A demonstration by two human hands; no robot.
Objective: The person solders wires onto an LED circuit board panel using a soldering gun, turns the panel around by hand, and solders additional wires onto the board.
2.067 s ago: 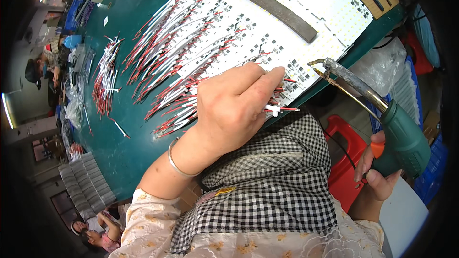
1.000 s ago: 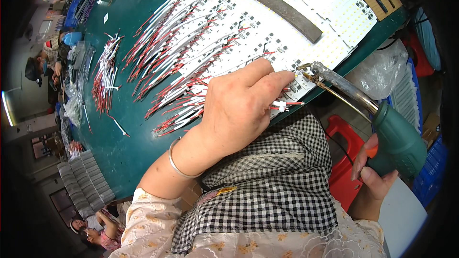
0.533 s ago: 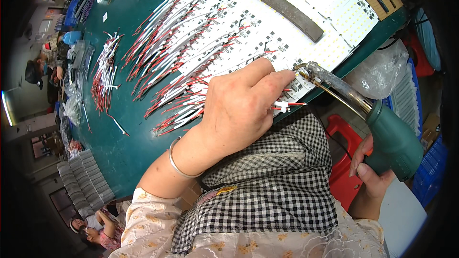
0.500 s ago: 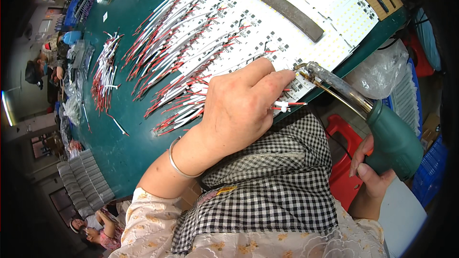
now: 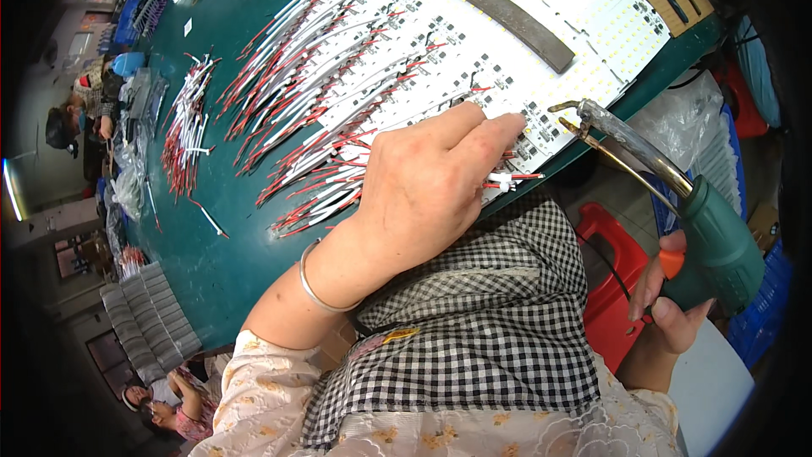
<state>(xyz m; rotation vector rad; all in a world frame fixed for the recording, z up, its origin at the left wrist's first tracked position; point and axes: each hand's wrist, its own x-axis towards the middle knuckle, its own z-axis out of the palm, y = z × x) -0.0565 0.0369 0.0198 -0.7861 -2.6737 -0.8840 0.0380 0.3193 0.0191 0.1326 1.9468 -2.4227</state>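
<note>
My left hand [image 5: 431, 182] rests over the near edge of the white LED boards [image 5: 592, 55], its index finger and thumb pinched low at the solder pads. Red and white wires [image 5: 506, 179] stick out from under its fingers; the tips of the pinch are partly hidden. In my right hand [image 5: 668, 313] is a green soldering gun [image 5: 719, 245] with an orange trigger, gripped by the handle. Its hot tip [image 5: 567, 107] and a thin brass-coloured tube [image 5: 622, 165] stand just right of the left fingertips, apart from the boards. Rows of red and white wires [image 5: 313, 93] lie across the boards.
A dark flat bar [image 5: 491, 4] lies on the boards. Another wire bundle [image 5: 188, 127] is on the green table [image 5: 190, 262] at left. A red stool [image 5: 605, 288], blue crates [image 5: 761, 309] and clear plastic bags [image 5: 677, 114] stand at right. Other people sit far left.
The soldering gun has moved right and its tip has come away from the board by my left fingers. The wire ends below my left hand shifted slightly up; that hand has barely moved.
</note>
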